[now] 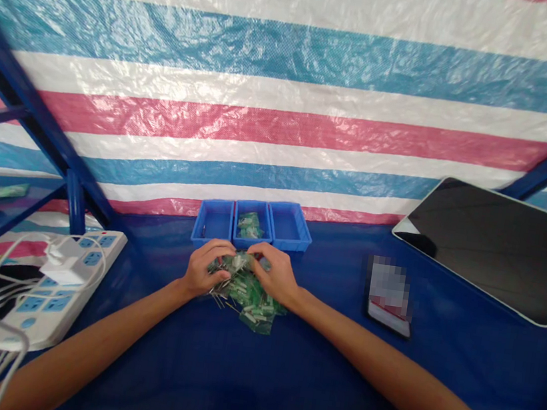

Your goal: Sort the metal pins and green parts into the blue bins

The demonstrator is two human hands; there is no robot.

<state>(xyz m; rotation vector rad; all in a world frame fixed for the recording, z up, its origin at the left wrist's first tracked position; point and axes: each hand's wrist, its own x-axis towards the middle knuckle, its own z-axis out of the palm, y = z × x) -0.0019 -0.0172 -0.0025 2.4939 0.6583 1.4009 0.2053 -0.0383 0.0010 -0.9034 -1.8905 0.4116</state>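
Left hand point(205, 268) on one flank, right hand point(277, 276) on the other, gripping the heap of small green plastic packets point(253, 303) just short of the middle blue plastic bin point(253, 203).

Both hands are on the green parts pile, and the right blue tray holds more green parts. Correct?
Not quite. In the head view it is the middle blue tray that holds them; left hand and right hand are on the pile.

The pile point(248, 294) under the left hand point(204, 270) and right hand point(277, 277) is green, perhaps with silvery leads. Beyond them the trays point(291, 225) are blue, like the table point(212, 365); the tarp point(284, 126) is striped white, blue and pink. Left, a white power strip point(59, 288) with blue sockets.
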